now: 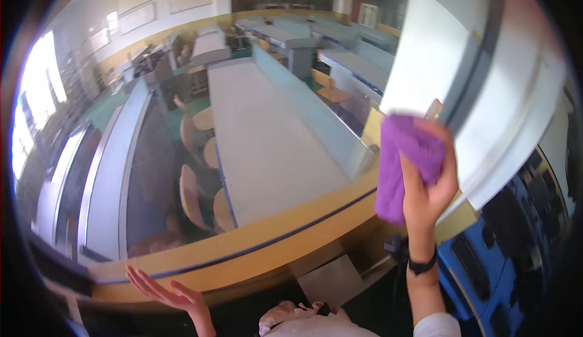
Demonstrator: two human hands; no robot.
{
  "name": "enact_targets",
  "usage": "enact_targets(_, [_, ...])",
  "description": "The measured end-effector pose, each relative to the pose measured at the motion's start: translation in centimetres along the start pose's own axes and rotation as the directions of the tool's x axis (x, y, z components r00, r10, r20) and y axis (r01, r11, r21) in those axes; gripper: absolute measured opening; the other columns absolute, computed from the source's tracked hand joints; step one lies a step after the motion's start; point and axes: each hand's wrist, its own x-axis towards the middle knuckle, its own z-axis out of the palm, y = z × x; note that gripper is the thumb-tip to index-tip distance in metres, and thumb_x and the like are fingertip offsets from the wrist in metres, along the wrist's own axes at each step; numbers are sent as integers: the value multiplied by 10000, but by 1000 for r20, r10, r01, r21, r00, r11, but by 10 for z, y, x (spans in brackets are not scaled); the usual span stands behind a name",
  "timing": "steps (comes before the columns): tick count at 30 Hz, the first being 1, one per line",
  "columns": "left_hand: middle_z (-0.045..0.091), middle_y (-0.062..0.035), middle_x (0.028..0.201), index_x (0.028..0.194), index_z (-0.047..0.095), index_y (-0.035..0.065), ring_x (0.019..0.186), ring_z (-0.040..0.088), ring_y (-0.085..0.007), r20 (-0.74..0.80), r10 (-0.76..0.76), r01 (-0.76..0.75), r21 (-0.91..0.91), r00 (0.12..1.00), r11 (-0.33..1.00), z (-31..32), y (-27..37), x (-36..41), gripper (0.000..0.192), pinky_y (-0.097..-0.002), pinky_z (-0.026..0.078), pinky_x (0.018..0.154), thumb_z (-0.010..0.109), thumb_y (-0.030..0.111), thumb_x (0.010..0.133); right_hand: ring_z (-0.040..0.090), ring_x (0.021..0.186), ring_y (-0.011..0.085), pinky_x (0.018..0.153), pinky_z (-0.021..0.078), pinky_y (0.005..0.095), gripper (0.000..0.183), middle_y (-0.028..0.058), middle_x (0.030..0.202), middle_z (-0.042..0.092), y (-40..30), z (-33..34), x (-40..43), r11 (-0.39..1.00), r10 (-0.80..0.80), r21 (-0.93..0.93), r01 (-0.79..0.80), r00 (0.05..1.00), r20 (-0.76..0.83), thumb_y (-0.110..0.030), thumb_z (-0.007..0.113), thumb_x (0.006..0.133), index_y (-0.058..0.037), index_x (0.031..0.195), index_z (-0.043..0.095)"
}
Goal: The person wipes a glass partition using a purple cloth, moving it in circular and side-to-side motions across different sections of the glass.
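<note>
My right hand [432, 177] grips a folded purple cloth [396, 168], held up at the right edge of a large glass pane, beside the dark window frame [471, 79]. Whether the cloth touches the glass cannot be told. A black band circles the right wrist. At the lower left, my left hand [168, 293] is raised with its fingers apart and nothing in it, near the yellow-brown window ledge [273, 241]. Through the pane show long grey desks [268, 141] with pale blue dividers [314, 113] and wooden chairs [189, 195].
A white wall section [423, 45] stands right of the glass. At the lower right are blue desks [492, 264] bearing a black keyboard [471, 262] and other dark items. A flat grey surface [332, 280] lies below the ledge. Bright windows [36, 100] are at the far left.
</note>
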Motion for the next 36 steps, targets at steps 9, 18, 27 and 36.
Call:
enact_targets(9, [400, -223, 1370, 1368, 357, -6, 1273, 360, -407, -11, -34, 29, -316, 999, 948, -3, 32, 12, 557, -562, 276, 1028, 406, 370, 959, 624, 901, 291, 746, 514, 323, 392, 141, 1057, 589, -53, 49, 8, 896, -361, -181, 405, 903, 231, -46, 703, 627, -98, 1009, 633])
enact_targets(18, [412, -227, 1354, 1364, 359, -13, 1255, 371, -409, -81, -38, 11, -309, 996, 951, -1, 38, 16, 578, -562, 281, 1018, 431, 387, 952, 603, 882, 247, 763, 484, 313, 399, 98, 990, 586, -50, 47, 43, 856, -408, -341, 389, 913, 17, 8, 724, 627, -67, 1009, 638])
enact_targets(27, [337, -247, 1395, 1379, 352, 25, 1271, 331, -436, 30, -58, 63, -237, 998, 970, -1, 39, 23, 585, -589, 291, 990, 446, 406, 944, 590, 783, 207, 666, 489, 269, 374, 114, 956, 575, -48, 51, 38, 813, -444, -393, 429, 894, 58, 5, 758, 564, -67, 928, 709])
enact_targets(36, [224, -277, 1435, 1390, 335, 58, 1273, 297, -473, 122, -46, 81, -297, 991, 952, -4, 36, 25, 586, -628, 288, 948, 478, 394, 932, 623, 730, 214, 584, 512, 262, 442, 105, 953, 568, -47, 54, 31, 711, -470, -540, 450, 876, 110, -93, 801, 537, -80, 960, 678])
